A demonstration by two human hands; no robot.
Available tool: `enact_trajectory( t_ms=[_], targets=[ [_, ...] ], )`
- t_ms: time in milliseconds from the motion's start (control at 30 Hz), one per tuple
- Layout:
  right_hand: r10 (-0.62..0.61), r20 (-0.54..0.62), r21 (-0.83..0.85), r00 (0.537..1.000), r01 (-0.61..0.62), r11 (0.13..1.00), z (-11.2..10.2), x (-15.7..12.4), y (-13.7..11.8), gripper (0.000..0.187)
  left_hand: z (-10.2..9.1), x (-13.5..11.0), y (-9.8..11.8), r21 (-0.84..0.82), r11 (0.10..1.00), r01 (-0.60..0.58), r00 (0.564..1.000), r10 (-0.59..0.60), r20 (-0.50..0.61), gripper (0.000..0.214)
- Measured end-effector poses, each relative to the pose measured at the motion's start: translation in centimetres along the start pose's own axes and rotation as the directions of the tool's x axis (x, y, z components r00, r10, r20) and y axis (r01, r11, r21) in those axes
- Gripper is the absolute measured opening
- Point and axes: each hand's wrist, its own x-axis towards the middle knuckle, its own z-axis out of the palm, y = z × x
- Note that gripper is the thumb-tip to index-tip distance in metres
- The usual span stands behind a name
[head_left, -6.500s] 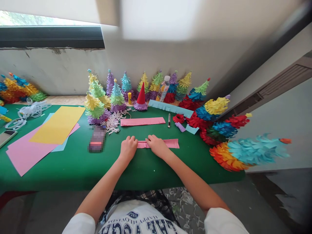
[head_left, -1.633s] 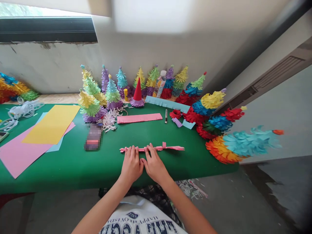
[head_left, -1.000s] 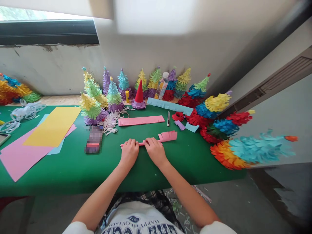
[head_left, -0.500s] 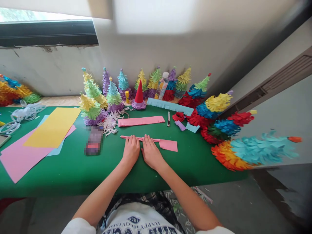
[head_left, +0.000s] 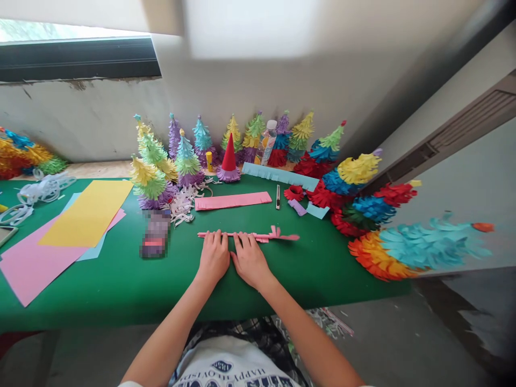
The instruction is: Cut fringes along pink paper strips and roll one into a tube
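A narrow pink paper roll (head_left: 264, 237) lies crosswise on the green table in front of me. Its right end fans into fringed pink flaps, one sticking up. My left hand (head_left: 214, 259) rests palm down over the roll's left part, fingers stretched forward on top. Beside it, my right hand (head_left: 250, 261) lies the same way on the middle of the roll, fingers a little apart. The fingers hide much of the roll. Just beyond is a pink fringed paper strip (head_left: 234, 201). A box cutter (head_left: 278, 196) lies to the right of that strip.
Fringed paper trees (head_left: 186, 158) line the back and right side. A red cone (head_left: 229, 156), a bottle (head_left: 267, 142) and a light blue strip (head_left: 280, 176) are there too. At left lie coloured sheets (head_left: 88, 212) and a blurred-out object (head_left: 155, 234).
The roll has turned under my hands. Its flat right end has become upright, spread fringe, and my fingers now reach over the roll.
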Motion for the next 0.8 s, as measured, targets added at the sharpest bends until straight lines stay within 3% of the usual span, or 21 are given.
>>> enact_trajectory(
  t_ms=[400, 600, 800],
  targets=[
    [-0.039, -0.057, 0.033, 0.998, 0.041, 0.999, -0.4, -1.9, 0.5, 0.039, -0.2, -1.9, 0.0, -0.01, 1.0, -0.023, 1.0, 0.022, -0.022, 0.047],
    [-0.071, -0.073, 0.0, 0.995, 0.071, 0.997, -1.0, -1.9, 0.6, 0.045, -0.7, -1.9, 0.0, 0.041, 0.994, -0.103, 0.994, 0.101, 0.043, 0.043],
    [-0.043, -0.048, -0.003, 0.998, 0.043, 0.999, -0.7, -2.4, 0.2, 0.042, -0.5, -2.5, 0.1, 0.015, 0.998, -0.068, 0.997, 0.067, 0.049, 0.041]
  ],
)
